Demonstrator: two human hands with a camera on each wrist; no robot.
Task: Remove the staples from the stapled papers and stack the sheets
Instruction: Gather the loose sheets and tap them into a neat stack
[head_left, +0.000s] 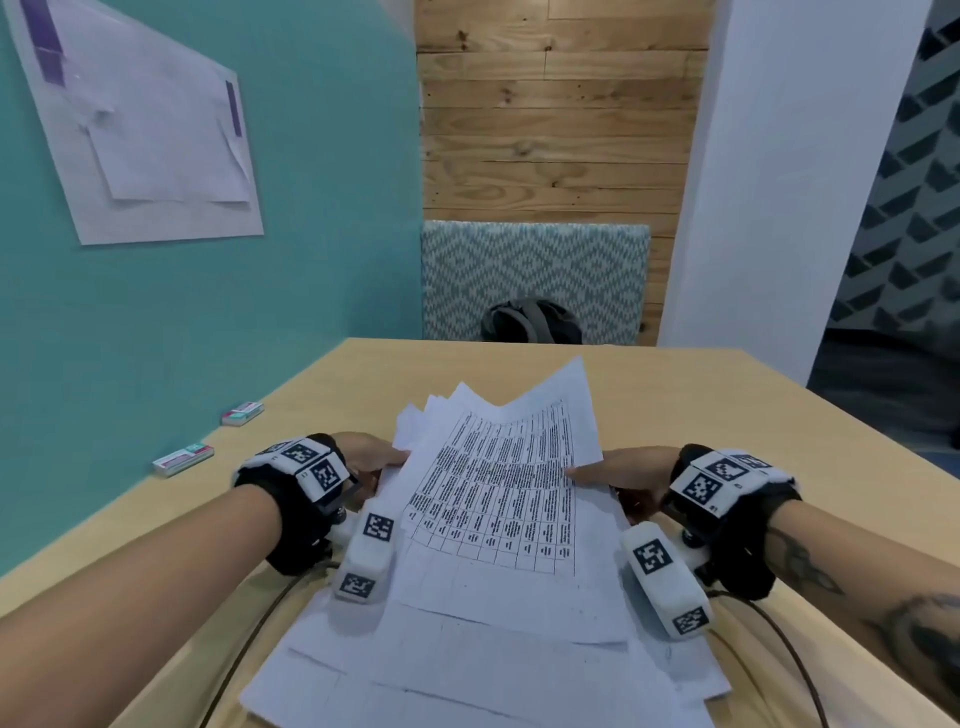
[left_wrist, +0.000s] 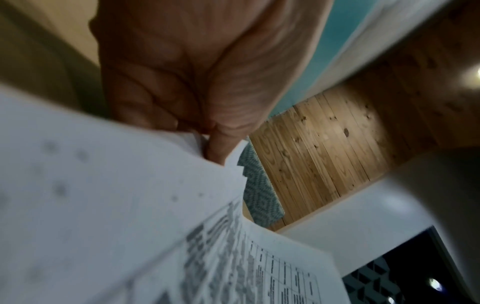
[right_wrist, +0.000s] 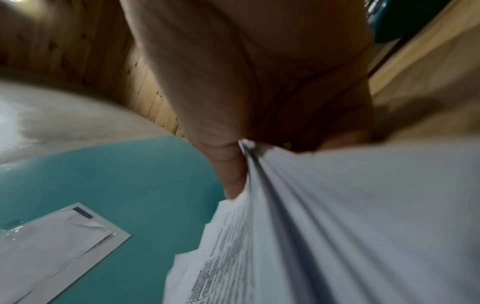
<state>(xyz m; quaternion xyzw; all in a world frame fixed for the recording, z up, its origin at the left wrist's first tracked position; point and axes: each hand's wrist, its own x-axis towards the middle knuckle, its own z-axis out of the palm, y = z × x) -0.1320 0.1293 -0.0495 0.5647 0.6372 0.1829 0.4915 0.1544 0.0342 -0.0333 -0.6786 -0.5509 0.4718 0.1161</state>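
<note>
A loose bundle of white sheets (head_left: 498, 483) with a printed table on top is held a little above the wooden table (head_left: 727, 415), its far end fanned out. My left hand (head_left: 374, 457) grips the bundle's left edge, thumb on top (left_wrist: 221, 148) and fingers under the sheets (left_wrist: 130, 205). My right hand (head_left: 613, 470) grips the right edge, thumb pressed on the top sheet (right_wrist: 231, 168) with the paper edges (right_wrist: 311, 216) bunched against the palm. More white sheets (head_left: 467, 660) lie spread flat beneath, near the front edge. No staple is visible.
Two small staple boxes (head_left: 183, 459) (head_left: 242, 413) lie at the table's left side by the teal wall (head_left: 208, 312). A dark backpack (head_left: 530, 319) sits beyond the far table edge on a patterned seat. Cables (head_left: 769, 644) run from both wrist units across the table.
</note>
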